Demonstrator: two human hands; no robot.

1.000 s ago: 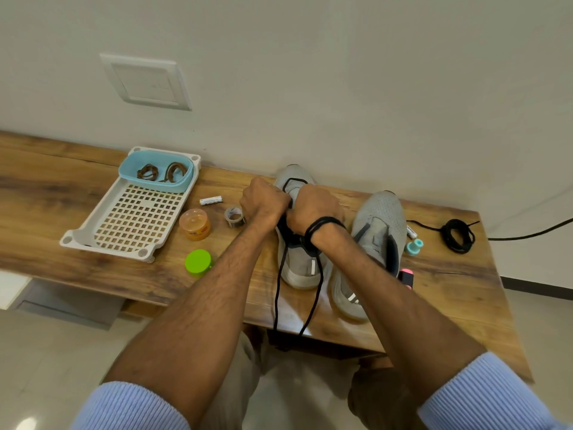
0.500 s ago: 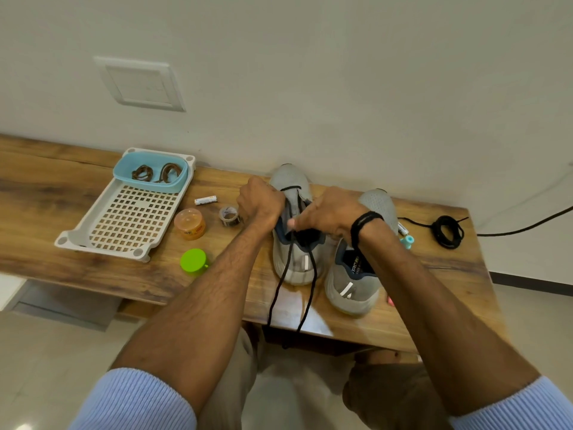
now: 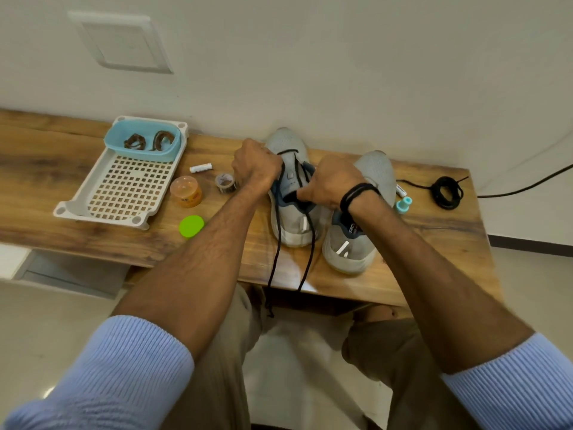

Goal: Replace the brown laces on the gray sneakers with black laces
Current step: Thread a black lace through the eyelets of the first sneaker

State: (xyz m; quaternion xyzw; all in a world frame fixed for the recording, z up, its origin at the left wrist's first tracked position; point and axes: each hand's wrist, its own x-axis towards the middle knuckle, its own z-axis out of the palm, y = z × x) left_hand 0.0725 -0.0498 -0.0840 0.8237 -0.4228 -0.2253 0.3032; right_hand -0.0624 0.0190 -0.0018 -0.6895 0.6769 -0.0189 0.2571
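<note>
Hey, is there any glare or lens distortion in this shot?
Head view: wide-angle lens bows the brown wooden tabletop and stretches the forearms; a pale glare patch sits at its near edge beside the dangling black lace; lighting soft, shadows faint.

A tray lay at the table's left end, a tub in its back part holding two coiled laces. Right of the tray stood a jar, with a lid before it, a battery behind it and a tape roll to its right. Two sneakers sat mid-table, toes to the back edge: the left sneaker just beside the right sneaker. The threaded lace ran from the left sneaker over the front edge. The left hand sat at that sneaker's left side, the right hand over its opening. A lace bundle lay near the back right corner.
</note>
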